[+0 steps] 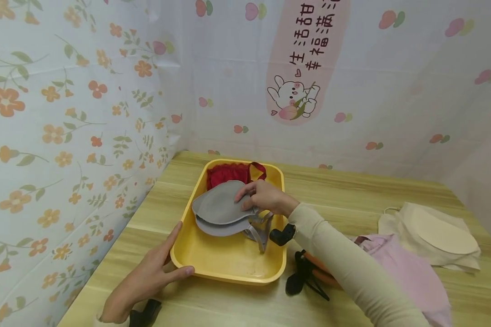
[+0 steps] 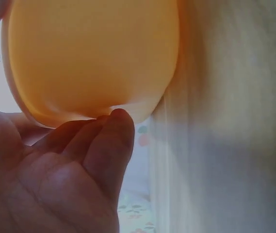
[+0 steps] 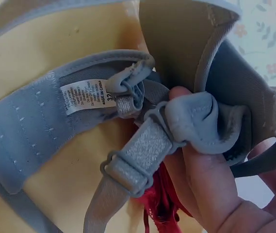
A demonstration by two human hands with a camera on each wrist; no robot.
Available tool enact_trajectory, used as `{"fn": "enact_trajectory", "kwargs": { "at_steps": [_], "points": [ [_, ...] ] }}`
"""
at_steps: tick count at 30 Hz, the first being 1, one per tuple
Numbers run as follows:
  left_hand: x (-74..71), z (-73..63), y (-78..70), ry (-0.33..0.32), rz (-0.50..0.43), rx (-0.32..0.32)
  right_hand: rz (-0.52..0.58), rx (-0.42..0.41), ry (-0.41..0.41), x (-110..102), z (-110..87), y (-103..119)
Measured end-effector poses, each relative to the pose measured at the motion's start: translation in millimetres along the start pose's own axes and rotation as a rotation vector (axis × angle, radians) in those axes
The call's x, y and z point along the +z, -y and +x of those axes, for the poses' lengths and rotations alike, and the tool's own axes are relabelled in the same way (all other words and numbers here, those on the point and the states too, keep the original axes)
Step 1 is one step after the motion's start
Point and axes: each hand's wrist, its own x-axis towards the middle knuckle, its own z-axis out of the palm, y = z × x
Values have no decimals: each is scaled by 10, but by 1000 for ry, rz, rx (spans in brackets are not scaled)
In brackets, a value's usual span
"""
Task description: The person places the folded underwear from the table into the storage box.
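Note:
A grey bra (image 1: 221, 206) with molded cups lies in a yellow plastic tub (image 1: 229, 278), its straps and band trailing toward the right side. My right hand (image 1: 266, 197) holds the bra by its right part. In the right wrist view, fingers (image 3: 208, 179) grip the grey fabric beside a strap adjuster (image 3: 128, 172) and a white care label (image 3: 87, 96). Behind it in the tub sits a red lace-edged garment (image 1: 229, 175) with a strap loop. My left hand (image 1: 151, 268) holds the tub's near left corner, thumb at the front rim and fingers along the left side.
Right of the tub, a pink garment (image 1: 409, 272) lies partly under the right forearm. Farther right is a beige garment with a smooth cup (image 1: 438, 231). Black and orange items (image 1: 307, 277) lie by the tub's near right corner. Patterned curtains (image 1: 229, 81) border the wooden table (image 1: 163, 190).

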Motion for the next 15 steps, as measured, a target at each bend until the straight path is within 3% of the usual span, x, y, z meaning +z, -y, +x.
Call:
{"fn": "enact_trajectory", "kwargs": {
  "at_steps": [15],
  "points": [
    [6,-10,-7,-1,-16,2,-131,71,37,66,11,-72]
  ]
}}
